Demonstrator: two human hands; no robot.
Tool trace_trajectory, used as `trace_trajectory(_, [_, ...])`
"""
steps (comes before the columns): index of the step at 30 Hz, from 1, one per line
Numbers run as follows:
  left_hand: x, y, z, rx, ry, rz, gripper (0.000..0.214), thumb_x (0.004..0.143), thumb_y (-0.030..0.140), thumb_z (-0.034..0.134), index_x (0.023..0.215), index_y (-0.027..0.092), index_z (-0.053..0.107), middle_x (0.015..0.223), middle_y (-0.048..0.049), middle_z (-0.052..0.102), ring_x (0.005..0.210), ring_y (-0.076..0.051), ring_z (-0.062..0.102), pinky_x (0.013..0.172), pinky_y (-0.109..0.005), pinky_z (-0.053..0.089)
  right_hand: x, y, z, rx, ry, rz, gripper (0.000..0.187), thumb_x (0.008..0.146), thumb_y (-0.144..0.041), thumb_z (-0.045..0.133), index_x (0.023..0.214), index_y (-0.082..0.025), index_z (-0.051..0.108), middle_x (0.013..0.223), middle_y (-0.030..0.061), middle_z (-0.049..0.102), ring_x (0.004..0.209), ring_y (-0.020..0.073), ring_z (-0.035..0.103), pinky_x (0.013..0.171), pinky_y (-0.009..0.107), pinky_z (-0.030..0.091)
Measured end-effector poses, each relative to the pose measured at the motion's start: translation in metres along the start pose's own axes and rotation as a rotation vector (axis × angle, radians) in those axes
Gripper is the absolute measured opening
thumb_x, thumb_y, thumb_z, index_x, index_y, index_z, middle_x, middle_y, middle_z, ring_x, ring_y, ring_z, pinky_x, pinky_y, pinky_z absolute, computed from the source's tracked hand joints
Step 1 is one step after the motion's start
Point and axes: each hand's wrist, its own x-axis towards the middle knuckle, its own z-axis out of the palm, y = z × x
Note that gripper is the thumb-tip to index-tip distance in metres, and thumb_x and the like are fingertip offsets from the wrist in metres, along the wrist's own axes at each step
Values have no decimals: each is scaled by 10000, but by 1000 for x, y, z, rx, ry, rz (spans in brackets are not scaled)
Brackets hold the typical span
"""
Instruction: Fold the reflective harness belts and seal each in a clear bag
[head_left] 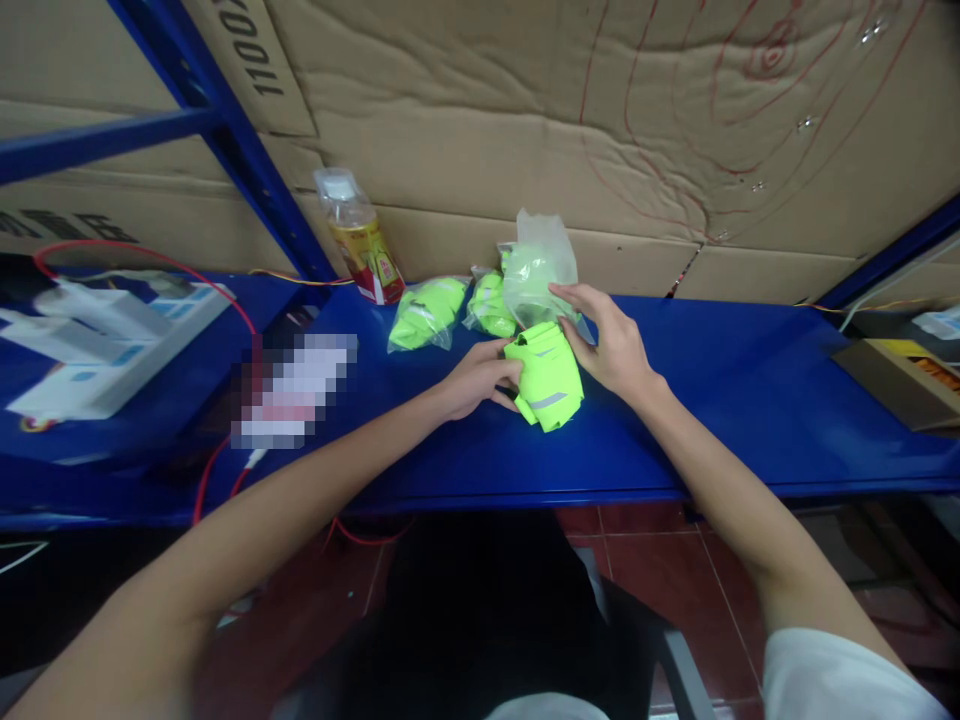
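A folded neon-yellow reflective vest (551, 378) with grey stripes is raised over the blue table. My left hand (484, 380) grips its left side, thumb on top and fingers curled beneath. Just behind the vest stands a clear plastic bag (538, 268), its mouth toward the vest. My right hand (611, 340) is closed on the bag's right edge between thumb and fingers, close to the vest's upper right corner. Farther left lie a bagged neon-yellow bundle (429, 312) and a smaller bagged bundle (491, 303), partly behind the clear bag.
A drink bottle (365, 240) in clear plastic stands against the cardboard wall (465, 150). White power strips (112, 350) with a red cable lie at left, beside a blurred-out object (296, 390). An open cardboard box (900, 385) sits at right on the blue table (720, 400).
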Motion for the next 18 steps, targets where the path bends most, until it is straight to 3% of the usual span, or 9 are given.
trace_trajectory(4, [1, 0, -2, 13, 59, 17, 460, 598, 197, 672, 1053, 154, 721, 803, -59, 742, 696, -239, 751, 571, -377, 683, 4, -8, -3, 20, -60, -104, 466, 1112, -242, 519, 1558, -309, 634, 1542, 40, 702, 1470, 282, 632, 1252, 561, 533])
trace_trajectory(9, [4, 0, -3, 32, 123, 66, 378, 603, 212, 695, 978, 161, 713, 784, -52, 728, 695, -238, 749, 546, -362, 677, 2, -17, 2, 31, -105, -43, 475, 1111, -257, 494, 1545, -369, 653, 1498, 12, 732, 1441, 303, 649, 1217, 600, 553])
trace_trajectory(12, [4, -2, -3, 49, 124, 106, 353, 615, 215, 706, 963, 157, 727, 818, -68, 749, 730, -249, 759, 546, -361, 680, -5, -15, 9, 30, -15, -30, 440, 1114, -291, 511, 1511, -413, 656, 1506, 19, 718, 1397, 318, 677, 1176, 610, 578])
trace_trajectory(15, [4, -4, -2, 66, 138, 126, 375, 629, 204, 714, 999, 151, 741, 850, -79, 771, 767, -264, 772, 568, -373, 691, -11, -12, 14, -3, 103, 14, 421, 1072, -381, 625, 1486, -455, 620, 1640, 31, 577, 1456, 370, 621, 1152, 678, 575])
trace_trajectory(18, [5, -5, -2, 86, 153, 149, 394, 636, 192, 712, 1024, 142, 755, 831, -75, 769, 743, -256, 762, 569, -376, 692, -11, -13, 15, -12, 213, 68, 684, 991, -478, 752, 1601, -469, 443, 1759, 70, 374, 1555, 409, 504, 1148, 708, 570])
